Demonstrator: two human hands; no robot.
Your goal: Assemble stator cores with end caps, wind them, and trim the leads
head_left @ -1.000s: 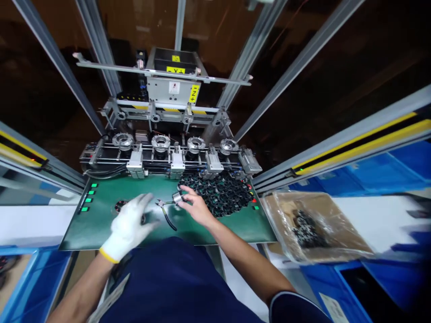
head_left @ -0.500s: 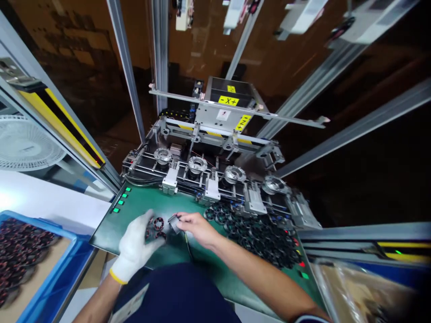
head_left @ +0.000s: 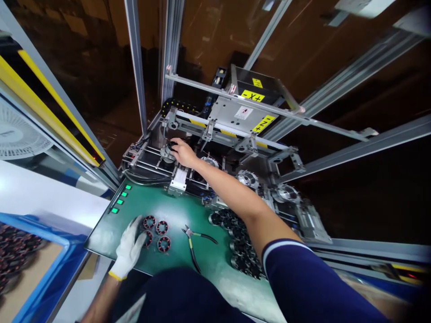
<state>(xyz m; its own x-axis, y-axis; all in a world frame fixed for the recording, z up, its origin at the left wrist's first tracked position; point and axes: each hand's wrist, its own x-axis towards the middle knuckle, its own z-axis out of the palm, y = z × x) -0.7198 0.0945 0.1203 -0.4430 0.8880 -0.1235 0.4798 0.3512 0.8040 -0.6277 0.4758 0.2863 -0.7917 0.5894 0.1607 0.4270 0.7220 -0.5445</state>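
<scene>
My right hand point(head_left: 182, 152), bare, reaches over to the leftmost round metal fixture point(head_left: 167, 153). Its fingers are closed at a small dark part point(head_left: 173, 145) on top of that fixture; the fingers hide most of it. My left hand point(head_left: 129, 244), in a white glove with a yellow cuff, rests on the green table point(head_left: 151, 197) with fingers apart. Beside its fingertips lie several wound rings with copper-red coils, such as the upper-right ring point(head_left: 162, 227) and the lower-right ring point(head_left: 164, 244). To their right lie wire cutters point(head_left: 189, 232) with spread handles.
More round fixtures point(head_left: 248, 178) stand along the machine to the right. Black rings point(head_left: 244, 251) are heaped on the table under my right arm. A blue bin point(head_left: 63, 258) of wound rings stands at left. Metal posts point(head_left: 136, 67) and a crossbar point(head_left: 269, 106) frame the machine.
My right hand has moved from beside the wound rings up to the leftmost fixture. My left hand has shifted slightly left and down, uncovering the rings. The wire cutters now show fully.
</scene>
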